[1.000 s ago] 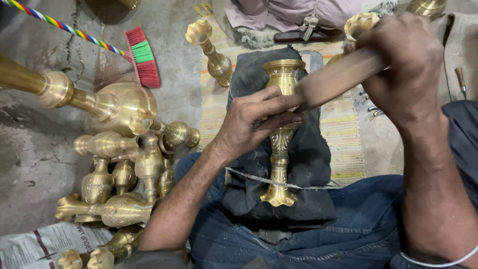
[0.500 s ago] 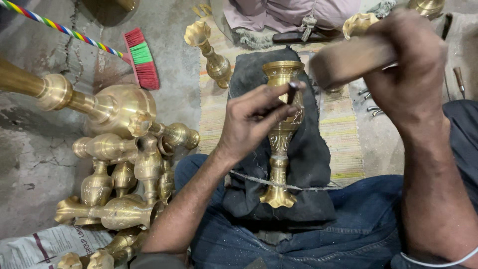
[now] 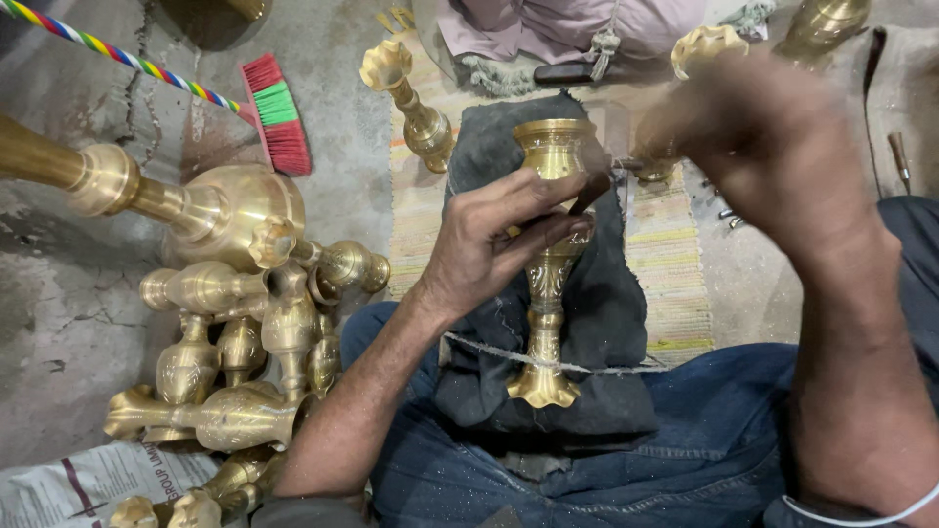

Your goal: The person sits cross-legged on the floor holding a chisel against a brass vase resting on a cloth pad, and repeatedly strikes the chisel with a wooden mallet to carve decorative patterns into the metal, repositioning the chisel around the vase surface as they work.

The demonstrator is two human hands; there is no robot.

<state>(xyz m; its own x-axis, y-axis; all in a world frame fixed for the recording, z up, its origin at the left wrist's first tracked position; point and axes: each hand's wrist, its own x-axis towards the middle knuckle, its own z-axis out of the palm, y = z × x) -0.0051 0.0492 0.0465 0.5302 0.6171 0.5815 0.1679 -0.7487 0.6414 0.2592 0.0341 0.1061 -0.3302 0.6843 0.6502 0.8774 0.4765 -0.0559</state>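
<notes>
A slim engraved brass vase (image 3: pixel 546 293) lies on a dark cloth (image 3: pixel 616 323) across my lap, its mouth pointing away from me. My left hand (image 3: pixel 494 244) rests on the vase's upper body and pinches a small dark punch (image 3: pixel 590 192) against the metal just below the rim. My right hand (image 3: pixel 773 147) hovers to the right of the vase mouth. It is blurred by motion and closed around a wooden block that barely shows. A thin cord (image 3: pixel 489 348) crosses the cloth and the vase stem.
Several brass vases (image 3: pixel 245 323) lie piled at my left beside a large round brass piece (image 3: pixel 230 210). A red and green brush (image 3: pixel 279 112), a standing brass vase (image 3: pixel 411 98), a striped mat (image 3: pixel 675 274) and a newspaper (image 3: pixel 78 484) lie around. Another person's cloth-covered lap (image 3: pixel 567 29) is at the top.
My right hand lifted the wooden block off the punch and is now swinging, blurred. My left hand stays on the vase with the punch, barely shifted.
</notes>
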